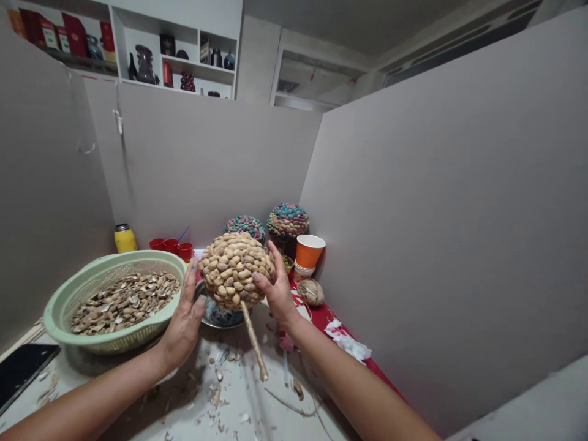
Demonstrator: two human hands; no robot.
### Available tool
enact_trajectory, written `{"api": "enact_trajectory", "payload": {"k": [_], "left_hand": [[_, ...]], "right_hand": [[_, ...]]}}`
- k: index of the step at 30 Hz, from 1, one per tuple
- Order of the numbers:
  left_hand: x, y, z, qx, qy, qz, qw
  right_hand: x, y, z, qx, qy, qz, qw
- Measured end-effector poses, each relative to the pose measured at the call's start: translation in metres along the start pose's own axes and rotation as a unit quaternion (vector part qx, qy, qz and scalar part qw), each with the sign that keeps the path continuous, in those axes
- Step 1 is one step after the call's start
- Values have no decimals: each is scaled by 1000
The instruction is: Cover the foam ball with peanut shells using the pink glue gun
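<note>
Green basket [128, 340] of shell halves [124, 300], just right of the basket a peanut-covered ball [234, 269] held aloft, left hand [186, 321] pressed flat on its basket side, right hand [275, 288] gripping the far side, orange cup [309, 251] further right, stick [254, 340] slanting down below

Partitioned craft workshop booth, shell-strewn table [239, 392], shelves [184, 55]

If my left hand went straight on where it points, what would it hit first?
Probably the red cups by the wall; the left hand points just past the shell ball. Depth is unclear.
</note>
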State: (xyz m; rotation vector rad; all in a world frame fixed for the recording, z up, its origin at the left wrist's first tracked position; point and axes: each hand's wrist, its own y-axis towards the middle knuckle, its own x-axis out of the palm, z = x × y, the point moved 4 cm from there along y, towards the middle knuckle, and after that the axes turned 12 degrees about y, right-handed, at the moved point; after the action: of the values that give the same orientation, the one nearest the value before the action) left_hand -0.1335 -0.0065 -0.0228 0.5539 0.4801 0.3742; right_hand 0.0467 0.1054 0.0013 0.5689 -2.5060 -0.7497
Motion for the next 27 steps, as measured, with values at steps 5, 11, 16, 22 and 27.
{"api": "enact_trajectory", "payload": {"k": [5, 11, 16, 22, 27], "left_hand": [[4, 9, 11, -147, -240, -47, 958], [16, 19, 32, -206, -366, -74, 905], [24, 31, 40, -175, -420, -51, 889], [30, 51, 42, -163, -459, -45, 872], [26, 63, 57, -173, -504, -52, 845]], "right_hand": [[7, 4, -18, -76, -3, -8, 997], [17, 8, -31, -137, -43, -41, 989], [21, 12, -36, -184, -85, -51, 978], [23, 23, -50, -185, -123, -72, 972], [20, 22, -70, -204, -119, -51, 970]]}}
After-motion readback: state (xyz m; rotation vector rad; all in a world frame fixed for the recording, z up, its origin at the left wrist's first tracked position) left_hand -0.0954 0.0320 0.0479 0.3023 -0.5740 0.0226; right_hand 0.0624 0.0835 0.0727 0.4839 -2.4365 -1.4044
